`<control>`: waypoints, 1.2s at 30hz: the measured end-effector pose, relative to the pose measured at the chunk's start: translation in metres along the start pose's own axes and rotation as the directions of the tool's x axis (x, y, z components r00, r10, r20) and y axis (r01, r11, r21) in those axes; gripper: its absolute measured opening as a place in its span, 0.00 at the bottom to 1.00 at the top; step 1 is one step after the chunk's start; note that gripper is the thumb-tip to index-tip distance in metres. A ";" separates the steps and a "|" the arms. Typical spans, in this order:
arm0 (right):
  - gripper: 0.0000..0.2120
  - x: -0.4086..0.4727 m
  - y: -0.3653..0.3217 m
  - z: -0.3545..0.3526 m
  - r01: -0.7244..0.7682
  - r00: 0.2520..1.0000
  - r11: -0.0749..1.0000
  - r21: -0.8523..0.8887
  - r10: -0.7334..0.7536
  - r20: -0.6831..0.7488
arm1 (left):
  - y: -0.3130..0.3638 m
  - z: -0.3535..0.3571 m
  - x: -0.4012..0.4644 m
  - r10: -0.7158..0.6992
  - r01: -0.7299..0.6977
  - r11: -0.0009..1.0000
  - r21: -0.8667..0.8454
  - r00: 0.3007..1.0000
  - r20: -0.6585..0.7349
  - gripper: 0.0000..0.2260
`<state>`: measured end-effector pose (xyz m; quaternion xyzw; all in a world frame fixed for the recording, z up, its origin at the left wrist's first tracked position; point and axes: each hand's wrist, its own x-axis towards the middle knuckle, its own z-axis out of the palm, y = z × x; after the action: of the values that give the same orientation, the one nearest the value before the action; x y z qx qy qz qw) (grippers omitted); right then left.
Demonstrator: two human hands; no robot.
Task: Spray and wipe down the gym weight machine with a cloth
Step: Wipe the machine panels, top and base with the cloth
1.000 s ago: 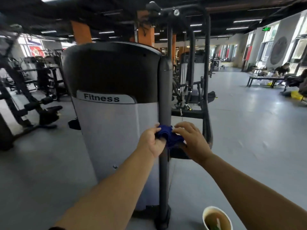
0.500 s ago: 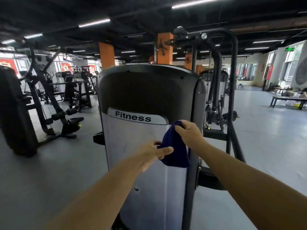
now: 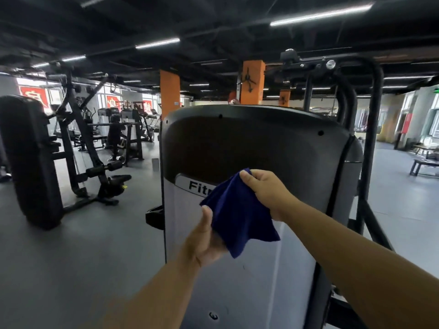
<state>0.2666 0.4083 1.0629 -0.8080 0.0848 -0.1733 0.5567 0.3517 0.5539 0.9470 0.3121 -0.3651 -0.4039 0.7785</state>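
The weight machine (image 3: 259, 143) stands right in front of me, with a dark upper shroud and a light grey lower panel carrying a partly hidden "Fitness" label. A dark blue cloth (image 3: 237, 217) hangs spread in front of that label. My right hand (image 3: 266, 191) pinches the cloth's top corner. My left hand (image 3: 204, 238) grips its lower left edge, thumb up. No spray bottle is in view.
The machine's black frame tubes (image 3: 368, 143) rise on its right side. Another black machine (image 3: 90, 148) and a tall dark pad (image 3: 28, 160) stand to the left on the grey floor. Orange pillars (image 3: 169, 91) stand behind. A bench (image 3: 424, 163) sits far right.
The cloth went from bunched against the machine's black post to held up and spread open between both hands. My view has risen and shifted onto the machine's front panel.
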 end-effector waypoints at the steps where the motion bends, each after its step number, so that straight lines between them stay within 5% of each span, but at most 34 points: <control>1: 0.15 0.007 -0.003 0.008 0.028 1.000 0.999 -0.037 -0.028 -0.007 | 0.002 -0.003 0.002 -0.008 0.008 1.000 0.011 1.000 0.008 0.44; 7: 0.13 0.052 -0.020 0.055 0.149 0.973 0.958 -0.247 -0.187 -0.137 | 0.035 -0.048 0.014 0.037 -0.053 0.987 -0.151 0.993 -0.109 0.26; 10: 0.14 0.072 -0.022 0.080 0.041 0.973 0.976 -0.213 -0.087 -0.213 | 0.054 -0.080 0.011 0.116 -0.106 0.963 -0.248 0.993 0.028 0.28; 13: 0.17 0.087 -0.032 0.105 -0.039 0.969 0.999 -0.005 0.037 -0.243 | 0.071 -0.103 0.006 0.061 0.040 0.906 -0.422 0.973 0.222 0.25; 20: 0.13 0.112 -0.041 0.143 -0.051 0.958 0.995 -0.086 0.024 -0.286 | 0.089 -0.132 0.004 -0.017 0.004 0.937 -0.348 0.999 -0.037 0.18; 23: 0.13 0.115 -0.040 0.158 -0.119 0.963 0.985 -0.127 0.083 -0.258 | 0.099 -0.148 0.000 -0.040 0.032 0.934 -0.357 0.999 -0.015 0.15; 27: 0.13 0.121 -0.034 0.171 -0.147 0.950 0.974 -0.174 0.090 -0.299 | 0.103 -0.170 0.003 -0.098 0.090 0.965 -0.246 0.995 -0.019 0.19; 32: 0.12 0.127 -0.033 0.184 -0.201 0.934 0.948 -0.247 0.110 -0.341 | 0.102 -0.185 0.002 -0.318 0.261 0.758 -0.598 0.948 0.011 0.30; 36: 0.12 0.140 -0.034 0.189 -0.200 0.931 0.908 -0.369 0.058 -0.361 | 0.105 -0.191 0.001 -0.238 0.191 0.852 -0.487 0.970 -0.037 0.26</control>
<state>0.4648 0.5386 1.0598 -0.8544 0.2677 -0.2520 0.3671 0.5512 0.6402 0.9262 0.1672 -0.1787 -0.5507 0.7980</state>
